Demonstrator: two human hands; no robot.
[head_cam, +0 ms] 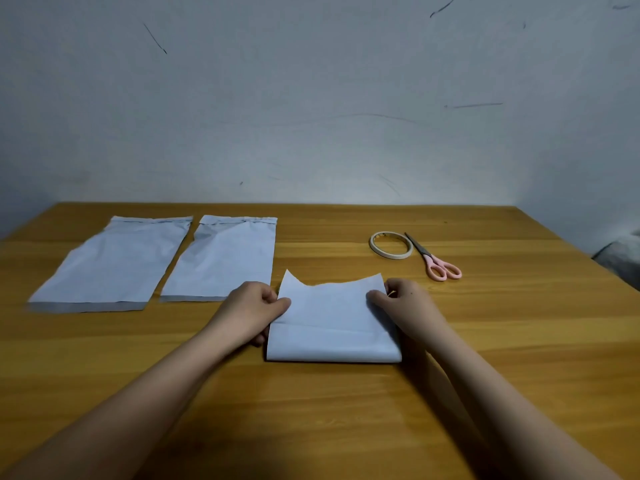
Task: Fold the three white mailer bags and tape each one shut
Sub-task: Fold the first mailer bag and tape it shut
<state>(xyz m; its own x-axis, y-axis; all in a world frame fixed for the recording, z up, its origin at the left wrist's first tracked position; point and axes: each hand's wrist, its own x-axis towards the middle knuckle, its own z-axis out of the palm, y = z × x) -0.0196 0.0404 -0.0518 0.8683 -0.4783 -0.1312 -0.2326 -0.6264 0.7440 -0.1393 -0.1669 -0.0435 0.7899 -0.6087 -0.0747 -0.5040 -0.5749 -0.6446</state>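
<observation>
I judge this barely begun: my left hand (258,308) and right hand (403,303) each pinch a side edge of the first white plastic mailer bag (332,327), folded over on the wooden table (502,341). Two more flat white mailer bags (114,261) lie unfolded at far left. The ring of pale tape (390,244) and pink-handled scissors (434,259) sit untouched.

A pale grey-white wall (311,98) is rising behind the counter (346,410), carrying thin dark scratches and scuffs. The counter is showing warm wood grain in yellow-brown bands. Dim, soft light is falling across it. At the far right edge, something grey (623,258) is sitting, too blurred to name.
</observation>
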